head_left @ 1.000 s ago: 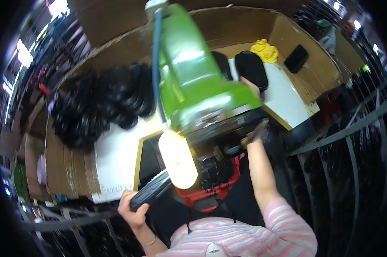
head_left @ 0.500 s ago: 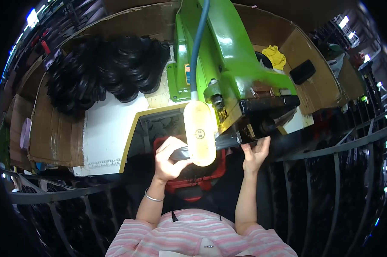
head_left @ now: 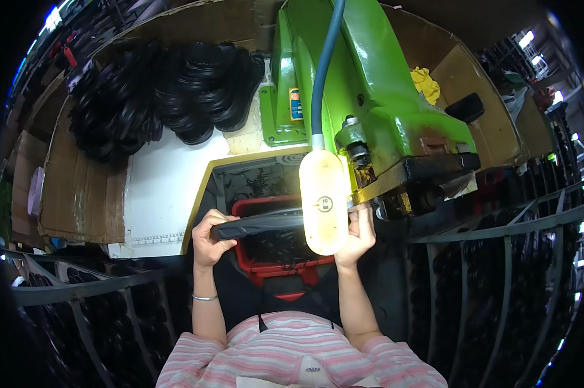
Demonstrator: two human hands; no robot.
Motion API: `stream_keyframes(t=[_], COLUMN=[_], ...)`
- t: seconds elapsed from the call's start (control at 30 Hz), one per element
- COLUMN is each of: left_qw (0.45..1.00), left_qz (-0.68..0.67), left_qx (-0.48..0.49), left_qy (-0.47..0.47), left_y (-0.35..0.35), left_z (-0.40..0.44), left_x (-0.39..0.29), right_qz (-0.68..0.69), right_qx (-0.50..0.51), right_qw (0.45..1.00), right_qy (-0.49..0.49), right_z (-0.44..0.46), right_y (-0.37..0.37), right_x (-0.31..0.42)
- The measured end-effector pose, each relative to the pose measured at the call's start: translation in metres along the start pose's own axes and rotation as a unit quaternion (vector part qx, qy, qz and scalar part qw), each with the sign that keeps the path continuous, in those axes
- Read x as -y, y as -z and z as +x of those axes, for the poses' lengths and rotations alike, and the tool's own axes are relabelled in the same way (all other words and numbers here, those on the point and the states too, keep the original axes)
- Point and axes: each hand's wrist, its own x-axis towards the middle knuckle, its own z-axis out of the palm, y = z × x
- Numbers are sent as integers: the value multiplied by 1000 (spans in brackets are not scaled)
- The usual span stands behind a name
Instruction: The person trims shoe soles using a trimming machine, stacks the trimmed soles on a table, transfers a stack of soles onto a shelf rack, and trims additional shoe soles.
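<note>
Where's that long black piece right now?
Left of centre in the head view, the black piece runs from the left hand to behind the lamp, over the red bin.

Upper right of the frame, we see a crumpled yellow cloth point(head_left: 426, 83) near a cardboard wall point(head_left: 492, 123) and a dark oblong object point(head_left: 466, 108), possibly a case. Far left we spot a lilac item point(head_left: 35, 192); lower right, a grey metal rack point(head_left: 505, 229).

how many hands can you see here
2: the left hand grips the left end of the black piece; the right hand is partly hidden behind the lamp.
</note>
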Motion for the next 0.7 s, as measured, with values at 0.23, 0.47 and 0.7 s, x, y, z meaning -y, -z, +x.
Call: stream_keyframes(t=[0.23,0.47,0.7], left_qw=[940,987,960], left_qz=[316,133,256], left_qx=[84,-44,25], left_qy=[-100,-78,-116], left_y=[-97,-137,-143], left_z=[49,36,36], left_x=[-39,11,-16], right_qz=[-230,-141,23], right_qx=[-22,-55,-37], right_qw=[950,981,998], right_qy=[210,125,43], right_z=[8,6,0], right_y=[-5,1,2], right_x=[2,-19,-12])
